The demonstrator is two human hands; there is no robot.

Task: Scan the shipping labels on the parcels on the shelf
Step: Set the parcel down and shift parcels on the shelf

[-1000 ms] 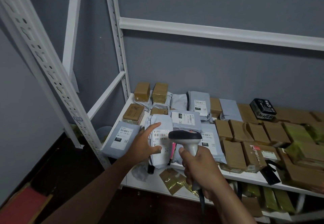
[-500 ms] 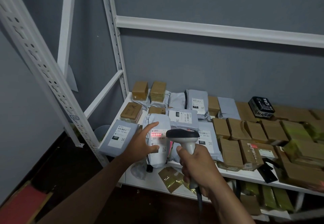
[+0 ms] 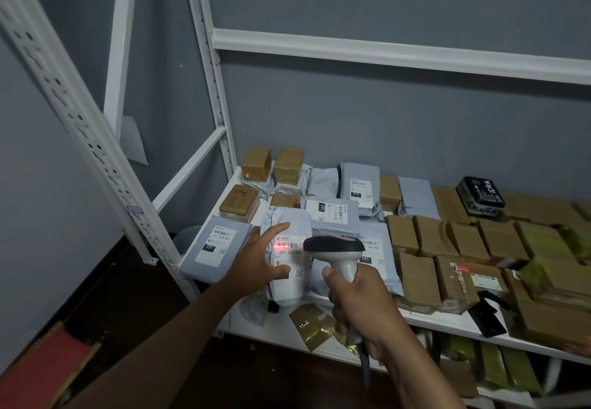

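We are steadying a soft, light mailer (image 3: 286, 261) by its edge with our spread left hand (image 3: 256, 263) while our right hand (image 3: 358, 304) is gripping the scanner (image 3: 335, 248).

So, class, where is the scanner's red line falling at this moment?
In the head view, the red line lies across the barcode on the grey parcel at the shelf's front left, between the left hand and the scanner.
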